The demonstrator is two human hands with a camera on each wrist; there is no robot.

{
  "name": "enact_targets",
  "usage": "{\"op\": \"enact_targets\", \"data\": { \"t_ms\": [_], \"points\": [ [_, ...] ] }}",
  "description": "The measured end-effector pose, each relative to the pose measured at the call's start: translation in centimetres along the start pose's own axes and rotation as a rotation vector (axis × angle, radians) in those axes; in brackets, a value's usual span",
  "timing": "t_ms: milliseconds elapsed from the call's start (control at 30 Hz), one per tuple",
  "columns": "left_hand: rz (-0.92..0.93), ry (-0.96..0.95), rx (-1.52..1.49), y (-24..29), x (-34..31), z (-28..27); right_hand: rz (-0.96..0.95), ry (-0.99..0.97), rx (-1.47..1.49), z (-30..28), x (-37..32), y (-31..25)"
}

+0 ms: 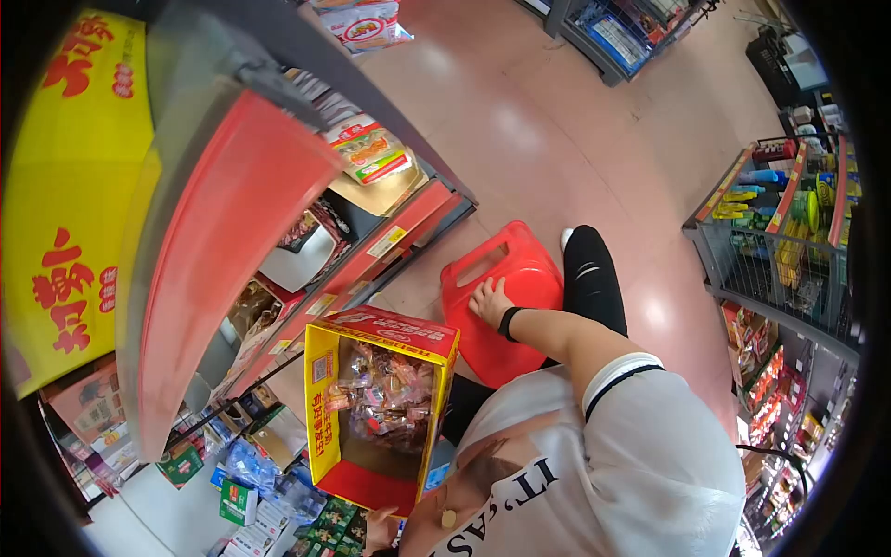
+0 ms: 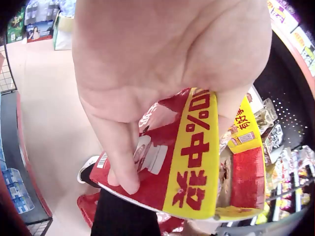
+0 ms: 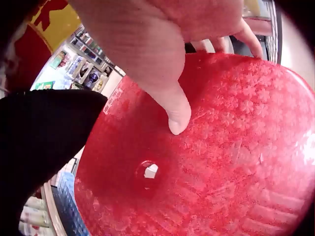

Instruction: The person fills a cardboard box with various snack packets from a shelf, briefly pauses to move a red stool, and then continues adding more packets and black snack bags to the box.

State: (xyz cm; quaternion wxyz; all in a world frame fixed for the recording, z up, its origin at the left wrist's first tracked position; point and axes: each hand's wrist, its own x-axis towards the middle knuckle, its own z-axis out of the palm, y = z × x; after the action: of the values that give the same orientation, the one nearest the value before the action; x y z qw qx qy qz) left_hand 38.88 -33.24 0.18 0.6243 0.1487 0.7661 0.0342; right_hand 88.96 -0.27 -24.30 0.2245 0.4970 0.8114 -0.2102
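My left hand [image 1: 380, 529] holds a red and yellow cardboard box [image 1: 320, 408] by its wall. The left wrist view shows the fingers [image 2: 125, 167] against the box's red outer face. Inside the open-fronted box lies a heap of small clear-wrapped snack packs [image 1: 390, 395]. My right hand [image 1: 490, 302] grips the edge of a red plastic stool [image 1: 501, 348]. In the right wrist view its thumb lies on the stool's flower-patterned seat [image 3: 246, 128], and the other fingers reach over the rim, partly hidden. A small hole shows in the seat.
A shelf unit with a red price rail [image 1: 390, 237] stands close at the left, packaged food on it. Beside it is a yellow panel [image 1: 74, 186] with red lettering. Wire-fronted shelves [image 1: 780, 269] stand at the right. Boxes and bottles [image 1: 251, 473] sit at the lower left.
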Motion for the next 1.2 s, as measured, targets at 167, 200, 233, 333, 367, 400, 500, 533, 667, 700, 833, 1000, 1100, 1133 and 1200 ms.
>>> {"op": "enact_targets", "data": {
  "t_ms": [167, 200, 233, 333, 367, 400, 500, 533, 667, 700, 833, 1000, 1100, 1133, 1200],
  "points": [
    [0.270, 0.086, 0.087, 6.1, -1.8, 3.8, 0.007, -0.155, 0.026, 1.8, -1.0, 0.8],
    [0.326, 0.128, 0.132, 8.5, -2.7, 5.6, 0.012, -0.180, 0.011, 2.5, -1.1, 1.1],
    [0.379, 0.173, 0.178, 11.9, -3.4, 8.1, 0.016, -0.205, -0.003, 3.1, -1.1, 1.7],
    [0.033, -0.156, -0.238, 2.2, 4.4, 0.1, 0.021, -0.302, 0.016, 4.6, -0.1, 3.2],
    [0.037, -0.143, -0.244, 4.8, 3.1, 1.7, 0.009, -0.294, 0.014, 4.2, 0.0, 3.2],
    [0.064, -0.114, -0.322, 9.6, 0.9, 5.4, -0.040, -0.328, 0.009, 2.6, -0.7, 3.6],
    [0.137, -0.043, -0.508, 17.7, -2.1, 11.0, -0.102, -0.325, -0.042, 3.3, 0.1, 3.5],
    [0.179, -0.034, -0.456, 15.8, -0.2, 9.4, -0.110, -0.358, -0.064, 3.3, 0.2, 3.5],
    [0.201, -0.013, -0.395, 13.5, 2.5, 8.1, -0.219, -0.437, -0.174, 1.2, -0.4, 3.8],
    [0.211, -0.022, -0.402, 14.6, 2.9, 8.9, -0.296, -0.463, -0.170, 0.9, -0.5, 4.2],
    [0.288, 0.021, -0.396, 14.6, 4.5, 10.1, -0.446, -0.393, -0.161, 2.9, -0.1, 5.5],
    [0.290, 0.039, -0.369, 14.7, 6.2, 9.9, -0.340, -0.374, -0.154, 2.3, -0.6, 5.3],
    [0.405, 0.038, -0.324, 15.5, 7.1, 10.0, -0.318, -0.353, -0.168, 3.2, -0.4, 5.1],
    [0.378, 0.038, -0.304, 15.4, 7.6, 9.4, -0.316, -0.340, -0.166, 3.4, -0.5, 5.2],
    [0.337, 0.068, -0.271, 16.1, 7.0, 10.0, -0.331, -0.281, -0.159, 4.0, -0.7, 5.7]
  ]
}}
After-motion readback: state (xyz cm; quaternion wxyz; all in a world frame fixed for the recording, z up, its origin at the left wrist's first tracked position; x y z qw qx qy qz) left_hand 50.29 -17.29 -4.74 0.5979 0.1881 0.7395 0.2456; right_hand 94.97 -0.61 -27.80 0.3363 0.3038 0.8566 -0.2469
